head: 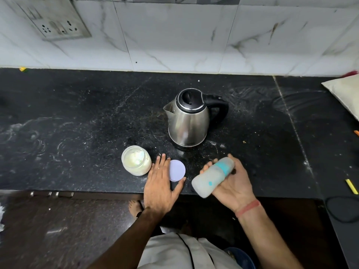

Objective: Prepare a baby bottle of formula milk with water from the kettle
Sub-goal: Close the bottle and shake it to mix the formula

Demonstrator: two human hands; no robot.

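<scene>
Listing left to right across the dark counter point(77, 113), each place given relative to the nearer hand.

Item: open jar point(136, 162), holding pale powder, presumably the formula. Stands upright just left of the left hand, apart from it. Judged glass or clear plastic: stiff, smooth, moderately heavy; best taken round the wall below the rim.

Item: left hand point(160, 184). Fingers straight and together, palm down, resting flat on the counter; holds nothing. Thumb spread to the right, beneath the lid's near edge.

Item: round pale lid point(177, 170), lying flat just right of the left hand's fingers, between fingers and thumb, touching or nearly so; which, not clear. Judged light, thin, rigid; take by the edge.

Item: steel kettle point(189, 117), lid closed, upright beyond both hands and well apart from them. Spout points towards the left-hand side, black handle point(221, 109) towards the right. Judged heavy if filled, body possibly hot and slick; take by the handle only.

Item: baby bottle point(211, 175), translucent with teal collar, capped. Lies tilted across the right hand's palm, base down-left towards the left hand, cap end up-right by the fingers. Appears empty, so judged light; stiff plastic, smooth, liable to roll; hold round the mid-body.

Item: right hand point(231, 181). Palm up, fingers curled round the bottle's upper part, thumb on the near side; gripping it above the counter edge.
</scene>
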